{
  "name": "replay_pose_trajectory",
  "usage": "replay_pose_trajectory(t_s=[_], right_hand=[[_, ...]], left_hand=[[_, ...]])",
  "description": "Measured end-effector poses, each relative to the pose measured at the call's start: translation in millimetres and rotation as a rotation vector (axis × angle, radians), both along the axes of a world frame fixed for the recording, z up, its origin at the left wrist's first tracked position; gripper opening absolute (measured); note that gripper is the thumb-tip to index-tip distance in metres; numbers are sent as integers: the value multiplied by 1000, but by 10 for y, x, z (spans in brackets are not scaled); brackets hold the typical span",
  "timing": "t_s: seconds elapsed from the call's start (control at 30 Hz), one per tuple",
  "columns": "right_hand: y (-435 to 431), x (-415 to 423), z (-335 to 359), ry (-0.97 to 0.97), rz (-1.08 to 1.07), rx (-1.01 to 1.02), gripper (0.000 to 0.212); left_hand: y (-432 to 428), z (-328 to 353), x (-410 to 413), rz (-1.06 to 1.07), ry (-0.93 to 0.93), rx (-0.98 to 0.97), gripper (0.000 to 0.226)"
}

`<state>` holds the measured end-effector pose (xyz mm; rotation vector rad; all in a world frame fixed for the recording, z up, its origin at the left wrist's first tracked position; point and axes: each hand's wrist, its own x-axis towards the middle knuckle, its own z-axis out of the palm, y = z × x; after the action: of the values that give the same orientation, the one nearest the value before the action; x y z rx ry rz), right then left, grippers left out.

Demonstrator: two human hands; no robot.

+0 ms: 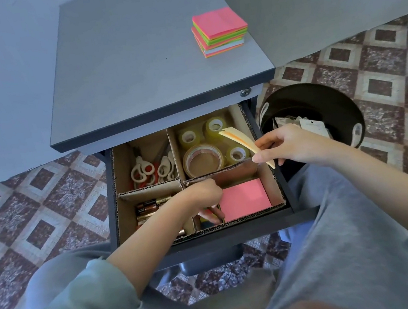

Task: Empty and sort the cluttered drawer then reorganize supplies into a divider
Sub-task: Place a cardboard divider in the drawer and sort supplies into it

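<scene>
- The drawer (pixel 261 226) stands pulled out under the grey counter (pixel 143 57), with a cardboard divider (pixel 150 189) inside splitting it into four compartments.
- Back left: scissors (pixel 144 172) with pale and red handles, lying jumbled together.
- Back right: tape rolls (pixel 202 158), one wide brown-cored roll at the front and smaller clear ones around it.
- Front left: batteries (pixel 150 207), lying on their sides in a pile, partly covered by the forearm.
- Front right: a pink pad (pixel 244 198) lies flat against the right side of its compartment.
- The left hand (pixel 201 194) is down in that same front-right compartment, just left of the pink pad, fingers curled downward. Something small and dark sits under the fingertips, but I cannot tell whether the fingers grip it.
- The right hand (pixel 288 144) is up above the drawer's right edge, thumb and fingers pinching a thin yellow wad of notes (pixel 237 137) that curves out over the tape compartment.
- The two hands are apart, one low in the drawer, one raised.
- A black bin (pixel 321 99) stands on the patterned floor (pixel 33 206) right of the drawer, paper scraps inside.
- On the counter, near its right edge, sits a multicoloured note stack (pixel 220 30), pink on top.
</scene>
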<state>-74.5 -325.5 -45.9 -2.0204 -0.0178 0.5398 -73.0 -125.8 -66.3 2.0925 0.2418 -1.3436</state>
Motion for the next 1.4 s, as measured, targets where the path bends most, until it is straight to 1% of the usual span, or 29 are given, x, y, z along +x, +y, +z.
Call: replay_pose_trajectory(t_s=[0.07,0.13,0.23,0.43,0.6,0.7,0.73,0.8,0.9,0.97,1.0,1.1,1.13,1.17,1.23,1.27,1.33,1.4], right_hand=[[-23,2,-4,1,6,-9,83],[-41,-1,-9,1,11,-8,84],[-45,-2,-14,6,19,-1,85],[-12,-22,16,15,28,14,72],[-4,-51,47,-19,69,-24,75],[2,-76,121,-8,162,-78,79],[11,-87,155,12,219,-105,77],[33,-110,208,64,336,-172,67],[39,-121,227,89,437,-296,47],[28,-118,215,64,464,-385,43],[36,-120,218,49,478,-432,46],[170,-131,248,-37,565,-607,57],[251,-136,257,-81,616,-684,60],[338,-137,248,-126,667,-765,62],[498,-136,184,-196,754,-908,62],[565,-142,138,-212,788,-960,62],[656,-150,25,-220,847,-1018,61],[700,-142,-73,-191,896,-1018,62]], left_hand=[[-15,-15,-2,42,-24,-8,34],[-5,-22,5,87,-17,-28,46],[39,-6,23,158,27,-89,54],[57,38,0,199,76,-144,56],[64,53,-43,143,92,-127,53],[85,44,-47,151,92,-123,50],[89,58,-43,149,84,-120,48],[85,158,-55,103,49,-95,37],[180,346,-49,-3,-102,-31,21],[356,438,-9,-42,-255,2,18],[460,453,4,-56,-385,19,17],[729,234,18,-88,-984,113,23],[791,94,13,-118,-1095,159,30],[836,-49,0,-167,-1120,216,40],[878,-273,-44,-267,-1074,326,57],[891,-342,-54,-297,-1080,359,64],[902,-394,-44,-320,-1100,387,75],[896,-395,-30,-330,-1110,382,77]])
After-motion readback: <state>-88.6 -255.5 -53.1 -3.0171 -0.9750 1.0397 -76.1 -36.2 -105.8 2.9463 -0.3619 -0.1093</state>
